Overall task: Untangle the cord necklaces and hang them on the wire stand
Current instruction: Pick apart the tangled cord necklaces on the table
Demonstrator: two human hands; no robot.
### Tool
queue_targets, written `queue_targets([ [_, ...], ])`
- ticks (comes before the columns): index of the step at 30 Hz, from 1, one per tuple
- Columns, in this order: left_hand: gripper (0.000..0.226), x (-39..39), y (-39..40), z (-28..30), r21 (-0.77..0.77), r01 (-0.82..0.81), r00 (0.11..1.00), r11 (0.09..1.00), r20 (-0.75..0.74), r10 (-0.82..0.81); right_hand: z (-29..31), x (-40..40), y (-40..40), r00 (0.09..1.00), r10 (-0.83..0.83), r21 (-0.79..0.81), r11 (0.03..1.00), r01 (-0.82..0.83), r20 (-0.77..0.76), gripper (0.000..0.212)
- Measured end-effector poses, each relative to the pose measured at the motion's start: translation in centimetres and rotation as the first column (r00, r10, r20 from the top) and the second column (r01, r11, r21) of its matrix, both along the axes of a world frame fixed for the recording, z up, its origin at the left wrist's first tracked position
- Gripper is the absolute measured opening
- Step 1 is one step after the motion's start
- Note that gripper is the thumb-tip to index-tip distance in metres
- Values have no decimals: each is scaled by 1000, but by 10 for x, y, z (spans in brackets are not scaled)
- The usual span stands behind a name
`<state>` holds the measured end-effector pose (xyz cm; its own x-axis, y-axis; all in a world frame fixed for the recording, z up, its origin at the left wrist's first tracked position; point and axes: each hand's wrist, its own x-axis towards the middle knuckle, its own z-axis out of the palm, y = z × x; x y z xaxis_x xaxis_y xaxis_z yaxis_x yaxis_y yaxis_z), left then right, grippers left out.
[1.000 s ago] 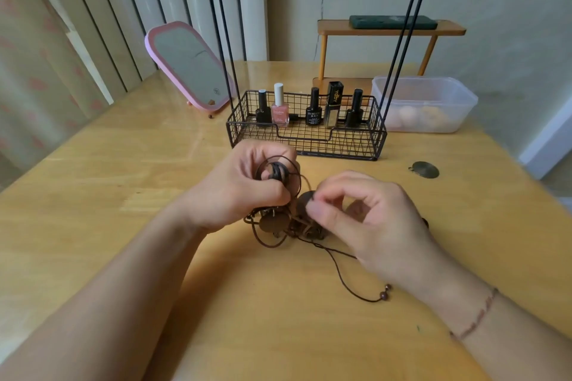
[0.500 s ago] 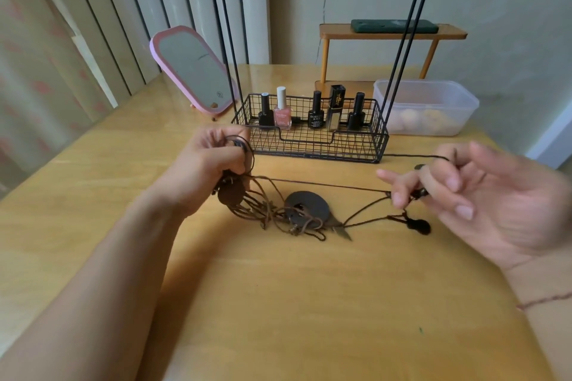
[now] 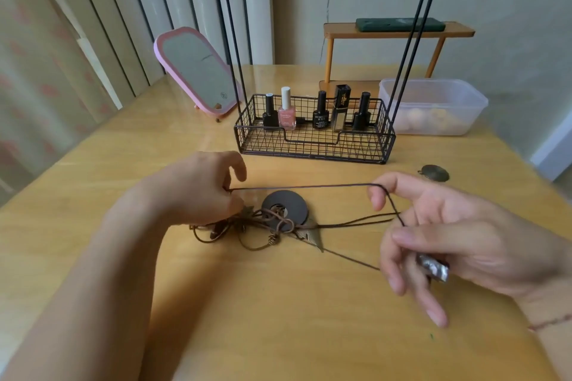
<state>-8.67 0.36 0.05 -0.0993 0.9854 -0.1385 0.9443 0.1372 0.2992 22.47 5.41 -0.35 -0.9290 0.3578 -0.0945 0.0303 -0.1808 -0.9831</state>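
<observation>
A tangle of brown cord necklaces (image 3: 263,226) lies on the wooden table (image 3: 278,318), with a dark ring pendant (image 3: 284,206) and a leaf-shaped metal pendant (image 3: 312,238) in it. My left hand (image 3: 198,192) pinches one dark cord (image 3: 303,186) just above the tangle. That cord runs taut to my right hand (image 3: 439,238), looped over its index finger. A silvery pendant (image 3: 433,266) is gripped in the right palm. The black wire stand (image 3: 314,133) rises behind, its hooks at the top edge.
Nail polish bottles (image 3: 287,110) stand in the stand's wire basket. A pink mirror (image 3: 198,71) leans at the back left. A clear plastic box (image 3: 433,105) sits at the right, a small wooden shelf (image 3: 396,31) behind it. A loose round pendant (image 3: 435,172) lies near the right edge.
My hands have pulled apart from the bunched tangle. One cord is now drawn taut between them, and the right hand has come closer and lower with a pendant in it.
</observation>
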Motion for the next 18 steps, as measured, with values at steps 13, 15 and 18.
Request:
queue_targets([
  [13,43,76,-7,-16,284,441,894,851,-223,-389,-2,-5,-1,999,13,-9,1000,-13,45,25],
  [15,63,73,-4,-15,287,317,942,904,-205,-265,-1,-8,-3,996,-32,17,999,31,78,20],
  [18,81,70,-4,-20,285,282,952,916,-200,-231,-3,-12,-4,992,-75,18,997,74,103,20],
])
